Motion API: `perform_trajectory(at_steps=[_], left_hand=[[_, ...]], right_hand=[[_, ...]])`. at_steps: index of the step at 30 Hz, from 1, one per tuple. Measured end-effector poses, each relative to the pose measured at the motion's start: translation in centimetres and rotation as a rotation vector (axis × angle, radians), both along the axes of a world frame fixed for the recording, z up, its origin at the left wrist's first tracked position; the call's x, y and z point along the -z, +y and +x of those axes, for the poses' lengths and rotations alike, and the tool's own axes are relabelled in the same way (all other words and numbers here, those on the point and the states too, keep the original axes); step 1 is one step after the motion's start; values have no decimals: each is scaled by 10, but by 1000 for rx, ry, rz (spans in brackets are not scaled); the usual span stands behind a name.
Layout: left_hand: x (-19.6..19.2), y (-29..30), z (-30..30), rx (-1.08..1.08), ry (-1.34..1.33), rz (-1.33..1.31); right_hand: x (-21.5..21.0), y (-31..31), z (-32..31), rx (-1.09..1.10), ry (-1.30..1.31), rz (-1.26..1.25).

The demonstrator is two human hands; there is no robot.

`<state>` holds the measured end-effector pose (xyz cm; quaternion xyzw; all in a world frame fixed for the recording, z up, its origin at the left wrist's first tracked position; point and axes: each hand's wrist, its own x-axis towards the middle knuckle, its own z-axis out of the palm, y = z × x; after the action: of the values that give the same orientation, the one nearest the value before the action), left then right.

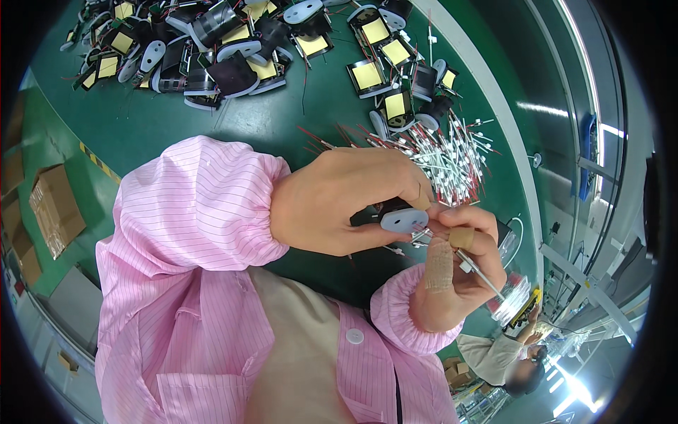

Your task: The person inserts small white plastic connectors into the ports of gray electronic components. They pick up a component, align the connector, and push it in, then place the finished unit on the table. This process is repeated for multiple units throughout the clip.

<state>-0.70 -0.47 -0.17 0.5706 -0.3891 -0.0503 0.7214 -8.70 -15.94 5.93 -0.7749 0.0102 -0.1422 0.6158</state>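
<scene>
We see our sleeve [198, 205] in pink with fine stripes, a dark green table [141, 120], black parts with yellow squares [367, 74], and red-and-white wires [445, 159] heaped nearby.

Brown cardboard boxes [56, 208] stand on the floor at the left edge beside the green table, one with a taped top and more stacked below it [25, 258], while small brown cartons [455, 367] sit low on the right near another person; no screens or signs show.
</scene>
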Motion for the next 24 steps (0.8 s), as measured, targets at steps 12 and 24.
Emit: perform_trajectory(at_steps=[12, 24], left_hand=[[2, 1, 2, 36, 22, -15], [2, 2, 2, 18, 27, 23]], right_hand=[[-8, 1, -1, -24, -8, -175], [-13, 9, 0, 15, 10, -349]])
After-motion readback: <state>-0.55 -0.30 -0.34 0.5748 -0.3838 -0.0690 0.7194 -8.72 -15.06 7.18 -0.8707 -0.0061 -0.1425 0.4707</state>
